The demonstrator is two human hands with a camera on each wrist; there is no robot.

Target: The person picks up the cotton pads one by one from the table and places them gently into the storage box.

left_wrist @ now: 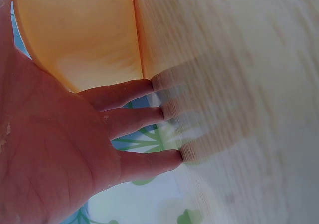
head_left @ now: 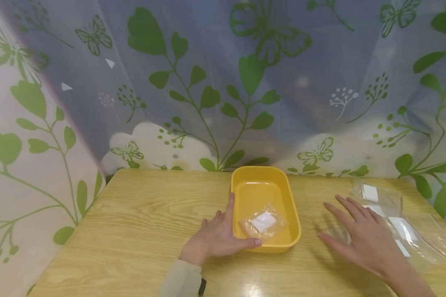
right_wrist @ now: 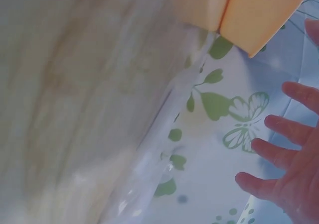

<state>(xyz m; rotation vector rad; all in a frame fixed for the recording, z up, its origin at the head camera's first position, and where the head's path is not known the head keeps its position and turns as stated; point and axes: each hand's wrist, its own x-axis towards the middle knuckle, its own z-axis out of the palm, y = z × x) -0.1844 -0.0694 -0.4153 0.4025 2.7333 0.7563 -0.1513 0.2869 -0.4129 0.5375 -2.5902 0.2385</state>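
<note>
A yellow plastic tray (head_left: pixel 292 206) stands on the table, and a small clear zip bag with a white piece (head_left: pixel 264 221) lies inside it. My left hand (head_left: pixel 219 237) is at the tray's near left corner, thumb along the front rim and index finger against the left wall. In the left wrist view its other fingers (left_wrist: pixel 144 119) are straight, tips at the tabletop. My right hand (head_left: pixel 368 237) hovers with spread fingers just left of several clear bags (head_left: pixel 406 229) with white pieces, overlapping some of them. Nothing shows in its grasp.
The wood-grain table (head_left: pixel 145 214) reaches back to a curtain (head_left: pixel 208 82) printed with leaves and butterflies. The same print hangs along the left side (head_left: pixel 33 136). One clear bag (head_left: pixel 336 235) shows partly under my right hand.
</note>
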